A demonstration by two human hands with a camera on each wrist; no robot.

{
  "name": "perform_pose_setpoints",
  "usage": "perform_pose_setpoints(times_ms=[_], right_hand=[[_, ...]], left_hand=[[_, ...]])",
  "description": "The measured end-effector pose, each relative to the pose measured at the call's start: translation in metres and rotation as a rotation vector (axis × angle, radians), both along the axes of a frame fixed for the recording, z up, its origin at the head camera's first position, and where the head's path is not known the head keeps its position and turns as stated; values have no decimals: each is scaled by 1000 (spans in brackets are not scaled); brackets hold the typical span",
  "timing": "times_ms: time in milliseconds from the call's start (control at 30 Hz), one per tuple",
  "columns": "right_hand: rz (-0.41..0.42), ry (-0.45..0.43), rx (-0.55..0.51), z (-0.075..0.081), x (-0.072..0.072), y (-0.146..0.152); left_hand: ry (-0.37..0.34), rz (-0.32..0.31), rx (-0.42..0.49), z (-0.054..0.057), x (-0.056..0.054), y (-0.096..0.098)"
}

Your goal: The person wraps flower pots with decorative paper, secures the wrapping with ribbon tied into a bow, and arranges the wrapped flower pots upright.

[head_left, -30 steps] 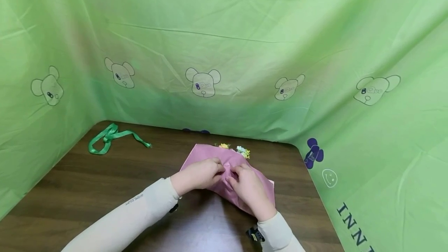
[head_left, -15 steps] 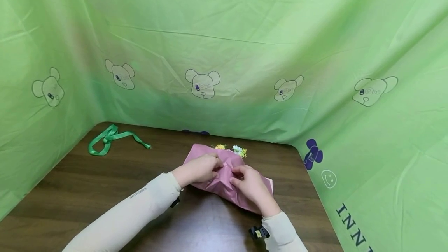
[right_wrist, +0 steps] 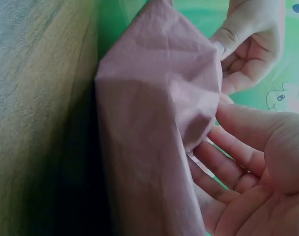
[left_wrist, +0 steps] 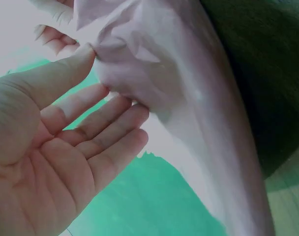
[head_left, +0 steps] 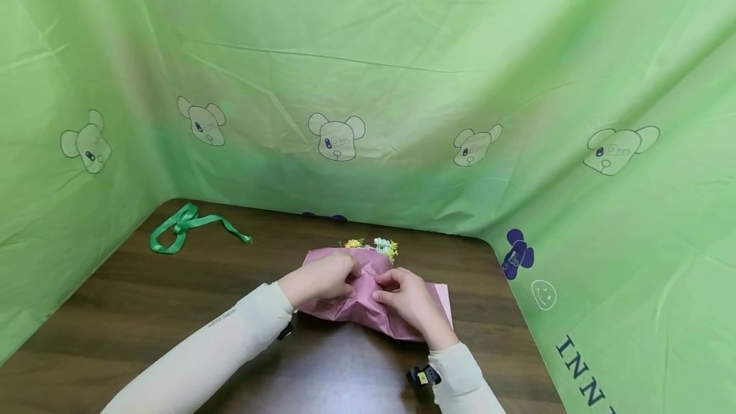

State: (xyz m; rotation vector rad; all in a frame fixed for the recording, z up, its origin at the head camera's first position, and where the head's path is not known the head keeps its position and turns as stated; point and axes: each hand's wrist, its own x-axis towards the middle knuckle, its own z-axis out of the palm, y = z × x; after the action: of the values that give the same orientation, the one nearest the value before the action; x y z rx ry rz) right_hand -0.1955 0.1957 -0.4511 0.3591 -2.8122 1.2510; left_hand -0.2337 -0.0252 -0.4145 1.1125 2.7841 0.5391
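1. On the brown tabletop [head_left: 132, 318], around the middle, the pink paper [head_left: 364, 302] can be found, with yellow and pale flowers [head_left: 382, 243] poking out past its far side.
2. Paper's pinched on both sides, btw: between thumb and forefinger of the left hand [head_left: 329, 276], its other fingers fairly straight and lined up side by side, and between thumb and fingertips of the right hand [head_left: 409, 299]. Can't be told what every right finger is doing, some are partly covered.
3. Best guess at the step: folds are being gathered in the wrap. For the next move, an even, gentle pinch seems to be called for so nothing gets torn or slips.
4. Lookswise, it's thin and pretty crumpled, creased hardest between the hands, with a paler strip shown at the right end. Any stems are hidden.
5. Green ribbon [head_left: 187, 214] is left lying well apart, untouched.
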Motion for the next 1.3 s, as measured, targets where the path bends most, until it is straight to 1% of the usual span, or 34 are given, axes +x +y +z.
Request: perform_pose_setpoints(times_ms=[200, 333, 433, 533, 633, 700, 767, 833, 933, 1000, 1133, 1300], right_hand=[[28, -21, -1, 0, 0, -5], [85, -32, -43, 0, -1, -13], [122, 0, -47, 2, -2, -22], [122, 45, 20, 6, -3, -29], [112, 83, 107, 9, -2, -34], [101, 93, 159, 12, 0, -36], [97, 107, 206, 14, 3, -37], [100, 116, 239, 16, 5, -36], [103, 148, 286, 17, 9, -35], [96, 171, 305, 18, 11, -34], [75, 244, 338, 19, 13, -33], [83, 338, 321, 19, 14, -37]], left_hand=[[-59, 18, 40, -1, 1, -9], [-65, 51, 5, 0, 4, -15], [-26, 78, -44, 1, 7, -20], [23, 95, -80, -2, 8, -25], [48, 103, -72, -8, 9, -28], [61, 102, -43, -12, 10, -29], [81, 84, -6, -16, 12, -30], [98, 47, 34, -18, 15, -30], [130, -13, 82, -20, 19, -30], [142, -34, 99, -20, 21, -30], [191, -28, 82, -19, 24, -26], [228, 0, 19, -19, 29, -21]])
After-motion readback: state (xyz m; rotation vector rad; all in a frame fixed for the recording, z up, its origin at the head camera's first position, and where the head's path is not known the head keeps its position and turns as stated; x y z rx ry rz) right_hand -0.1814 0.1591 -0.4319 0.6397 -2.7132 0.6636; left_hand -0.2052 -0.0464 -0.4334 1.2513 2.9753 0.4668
